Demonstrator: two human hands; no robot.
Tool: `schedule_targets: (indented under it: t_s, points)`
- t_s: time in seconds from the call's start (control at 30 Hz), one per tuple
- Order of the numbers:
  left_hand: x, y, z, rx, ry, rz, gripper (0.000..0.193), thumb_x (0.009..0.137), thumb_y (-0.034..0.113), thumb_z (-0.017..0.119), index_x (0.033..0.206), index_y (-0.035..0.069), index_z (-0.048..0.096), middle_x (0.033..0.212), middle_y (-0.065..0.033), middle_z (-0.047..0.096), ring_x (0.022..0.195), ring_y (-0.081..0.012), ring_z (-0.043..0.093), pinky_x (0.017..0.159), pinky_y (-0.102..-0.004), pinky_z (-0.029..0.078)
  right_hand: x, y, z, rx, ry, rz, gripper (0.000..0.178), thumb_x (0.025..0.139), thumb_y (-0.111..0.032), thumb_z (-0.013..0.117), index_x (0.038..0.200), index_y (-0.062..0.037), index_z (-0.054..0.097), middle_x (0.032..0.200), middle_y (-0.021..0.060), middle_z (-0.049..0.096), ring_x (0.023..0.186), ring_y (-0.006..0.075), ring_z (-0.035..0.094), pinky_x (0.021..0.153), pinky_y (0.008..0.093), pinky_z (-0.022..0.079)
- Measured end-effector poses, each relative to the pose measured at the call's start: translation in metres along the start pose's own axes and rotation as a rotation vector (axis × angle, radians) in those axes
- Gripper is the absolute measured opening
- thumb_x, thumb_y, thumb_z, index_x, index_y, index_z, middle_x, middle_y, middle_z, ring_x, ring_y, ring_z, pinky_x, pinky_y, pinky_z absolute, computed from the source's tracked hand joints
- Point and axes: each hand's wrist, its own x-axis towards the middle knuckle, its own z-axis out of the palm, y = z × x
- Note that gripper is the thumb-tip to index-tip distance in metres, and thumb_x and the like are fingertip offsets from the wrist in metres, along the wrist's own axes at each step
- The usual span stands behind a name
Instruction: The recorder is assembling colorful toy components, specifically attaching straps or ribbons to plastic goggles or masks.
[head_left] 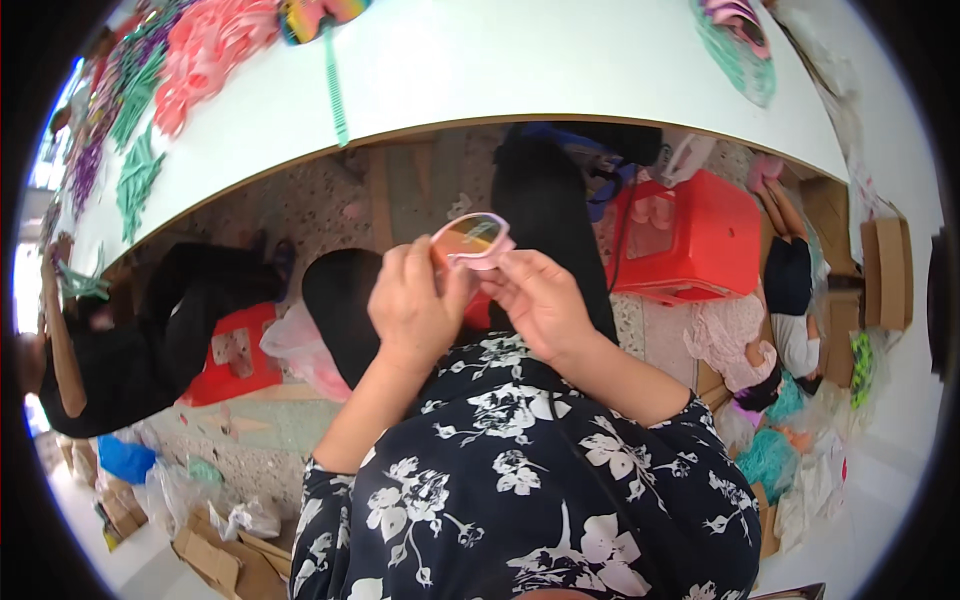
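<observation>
Over my lap I hold a pair of pink swim goggles [472,238] with a shiny orange-and-green lens facing up. My left hand [412,300] is closed on its left side, thumb and fingers pinching the frame. On the other side, the fingers of my right hand [543,302] grip the pink rim or strap end; my fingers hide that part, so I cannot tell which. Above, at the table's far edge, lie rainbow-coloured goggles [318,14] with a green strap [335,90] reaching toward me.
A white table [500,70] curves across the front. Pink straps [210,55], green straps [138,180] and purple straps [92,160] are heaped at its left. Bagged goggles [738,50] lie right. A red stool [690,240] stands right; a seated person [150,330] is left, another child-sized figure [790,270] right.
</observation>
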Motion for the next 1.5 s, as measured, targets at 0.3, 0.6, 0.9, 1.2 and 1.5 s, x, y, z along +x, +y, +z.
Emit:
schedule_targets:
  t_s: [0.3,0.6,0.9,1.2,1.5]
  points:
    - [-0.008,0.006,-0.003,-0.056,-0.008,0.076,0.043,0.084,0.027,0.071,0.113,-0.004,0.060,0.093,-0.0151,0.061,0.074,-0.0289,0.065,0.060,-0.0359,0.053,-0.004,-0.010,0.018,-0.044,-0.058,0.059,0.032,0.097,-0.014,0.065,0.124,0.0019,0.057,0.118,0.0107,0.066,0.105,0.0187,0.066,0.095,0.0325,0.054]
    - [-0.014,0.011,-0.004,-0.062,-0.031,0.087,0.052,0.082,0.032,0.074,0.117,-0.004,0.058,0.097,-0.0155,0.061,0.077,-0.0295,0.064,0.061,-0.0364,0.054,-0.006,0.002,0.016,-0.418,-0.054,-0.186,0.036,0.092,-0.002,0.068,0.126,0.0018,0.055,0.120,0.0085,0.064,0.109,0.0142,0.063,0.097,0.0294,0.050]
    - [-0.016,0.009,-0.004,-0.092,-0.019,0.076,0.053,0.082,0.031,0.074,0.118,-0.004,0.058,0.098,-0.0163,0.060,0.078,-0.0306,0.064,0.062,-0.0365,0.054,-0.006,0.002,0.018,-0.471,-0.090,-0.236,0.035,0.093,-0.003,0.069,0.125,0.0017,0.055,0.119,0.0077,0.065,0.108,0.0135,0.063,0.095,0.0283,0.051]
    - [-0.014,0.013,-0.006,-0.089,-0.028,0.059,0.051,0.084,0.034,0.072,0.116,-0.004,0.060,0.098,-0.0161,0.061,0.079,-0.0307,0.065,0.063,-0.0369,0.054,-0.006,0.005,0.018,-0.516,-0.069,-0.272,0.031,0.094,-0.004,0.068,0.122,0.0015,0.057,0.117,0.0070,0.066,0.105,0.0116,0.063,0.091,0.0270,0.051]
    - [-0.017,0.013,0.001,-0.076,0.029,0.067,0.058,0.086,0.051,0.070,0.109,-0.002,0.062,0.090,-0.0115,0.059,0.070,-0.0269,0.063,0.057,-0.0354,0.052,-0.009,0.008,0.020,-0.546,-0.045,-0.289,0.030,0.094,-0.004,0.067,0.122,0.0018,0.057,0.115,0.0067,0.066,0.103,0.0106,0.063,0.089,0.0261,0.051]
